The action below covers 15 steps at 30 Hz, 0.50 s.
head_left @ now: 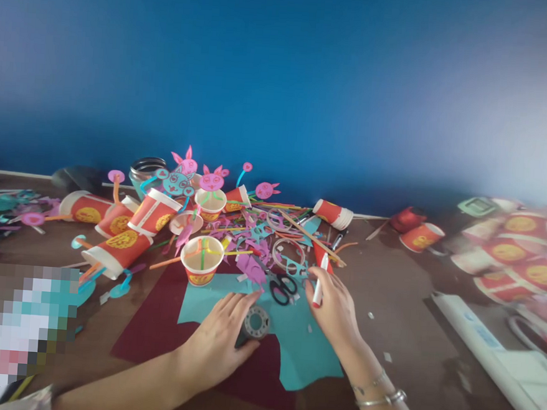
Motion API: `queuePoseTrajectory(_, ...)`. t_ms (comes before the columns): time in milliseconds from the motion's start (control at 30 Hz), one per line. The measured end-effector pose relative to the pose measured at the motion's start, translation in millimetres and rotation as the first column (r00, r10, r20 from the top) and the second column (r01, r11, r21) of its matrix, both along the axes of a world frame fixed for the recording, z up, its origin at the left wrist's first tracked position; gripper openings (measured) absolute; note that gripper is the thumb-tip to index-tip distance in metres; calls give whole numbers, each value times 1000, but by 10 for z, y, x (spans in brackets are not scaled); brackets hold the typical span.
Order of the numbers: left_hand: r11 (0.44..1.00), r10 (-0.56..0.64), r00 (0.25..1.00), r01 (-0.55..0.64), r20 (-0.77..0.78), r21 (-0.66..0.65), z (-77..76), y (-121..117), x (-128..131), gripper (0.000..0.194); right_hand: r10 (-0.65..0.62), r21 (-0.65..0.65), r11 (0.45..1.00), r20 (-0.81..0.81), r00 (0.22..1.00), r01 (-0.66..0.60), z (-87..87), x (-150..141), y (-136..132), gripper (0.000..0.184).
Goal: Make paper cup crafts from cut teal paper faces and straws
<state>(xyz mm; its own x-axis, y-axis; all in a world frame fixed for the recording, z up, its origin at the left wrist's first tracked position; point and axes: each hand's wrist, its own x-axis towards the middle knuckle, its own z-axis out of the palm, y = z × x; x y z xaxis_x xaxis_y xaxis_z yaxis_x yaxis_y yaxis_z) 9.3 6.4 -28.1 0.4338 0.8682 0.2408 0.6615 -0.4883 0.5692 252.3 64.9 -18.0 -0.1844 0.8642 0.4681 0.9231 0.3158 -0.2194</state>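
My left hand [227, 327] is closed around a dark, roll-like object [256, 322] with a grey notched ring; its exact kind is unclear. Teal colour shows inside the ring. A white marker with red ends [318, 292] sits between the fingers of my right hand [336, 309]. Both hands are over a cut sheet of teal paper [309, 357], which overlaps dark red paper [148, 321]. Between them lie black-handled scissors [282, 290], next to purple paper scraps [251, 269]. An upright paper cup [200, 278] with straws across its mouth stands just beyond my left hand.
Several red cups, some with straw limbs and paper animal faces [212, 179], crowd the left and centre. Stacked cups [333, 214] lie at the back. A blurred cup pile [523, 254] and a white flat device [483, 351] are at right. A blue wall [281, 93] rises behind.
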Motion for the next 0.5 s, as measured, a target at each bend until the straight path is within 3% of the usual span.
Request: queuePoseTrajectory(500, 1000, 6, 999, -6, -52, -13, 75, -43, -44, 75, 21, -93, 995, -74, 997, -28, -16, 40, -43, 19)
